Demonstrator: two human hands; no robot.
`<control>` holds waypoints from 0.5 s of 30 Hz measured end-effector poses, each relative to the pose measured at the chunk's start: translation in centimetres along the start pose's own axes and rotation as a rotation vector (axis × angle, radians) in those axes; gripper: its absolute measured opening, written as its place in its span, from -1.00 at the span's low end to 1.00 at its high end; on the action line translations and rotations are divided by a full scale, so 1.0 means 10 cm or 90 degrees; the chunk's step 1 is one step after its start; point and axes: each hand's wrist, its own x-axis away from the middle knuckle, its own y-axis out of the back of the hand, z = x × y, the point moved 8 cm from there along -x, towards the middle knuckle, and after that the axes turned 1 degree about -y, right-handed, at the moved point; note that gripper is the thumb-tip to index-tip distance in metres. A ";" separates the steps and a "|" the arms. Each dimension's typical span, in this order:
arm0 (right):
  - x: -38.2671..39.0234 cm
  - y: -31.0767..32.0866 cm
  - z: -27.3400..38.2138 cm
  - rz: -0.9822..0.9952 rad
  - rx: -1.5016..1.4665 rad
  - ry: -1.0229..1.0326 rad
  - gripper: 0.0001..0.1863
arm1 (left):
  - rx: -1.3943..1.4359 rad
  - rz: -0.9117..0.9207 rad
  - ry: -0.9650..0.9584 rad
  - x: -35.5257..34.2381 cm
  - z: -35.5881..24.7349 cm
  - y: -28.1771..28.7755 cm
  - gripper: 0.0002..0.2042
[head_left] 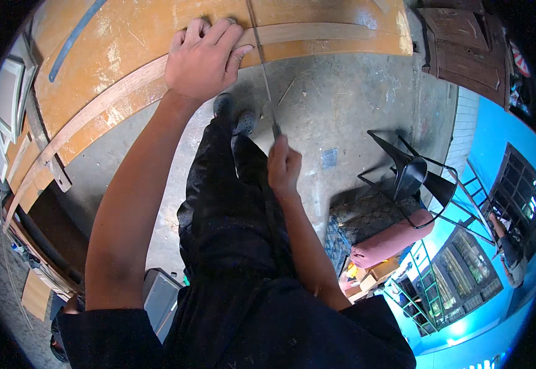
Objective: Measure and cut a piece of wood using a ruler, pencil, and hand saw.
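My left hand (203, 64) lies with curled fingers on a long pale wooden strip (305, 32) along the near edge of a worn yellow-brown table (114, 27), holding the strip against it just left of a blade. My right hand (283, 163) is closed on the dark handle of a saw (268, 86), low over the floor beside my right leg. The long thin blade reaches up across the strip, right of my left thumb. A dark flat metal bar (74, 40) lies on the table at the left.
Concrete floor (341, 98) below. At right: a black chair (409, 175), a pink roll (391, 237), green metal frames (428, 283), a brown cabinet (464, 55), another person (508, 255) by the window. At left: white panels (6, 98), stacked boards (37, 292), another partly visible person (59, 338).
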 end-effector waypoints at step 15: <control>0.03 0.10 -0.15 0.020 -0.010 -0.021 -0.34 | -0.015 0.012 0.002 0.02 -0.01 0.00 -0.75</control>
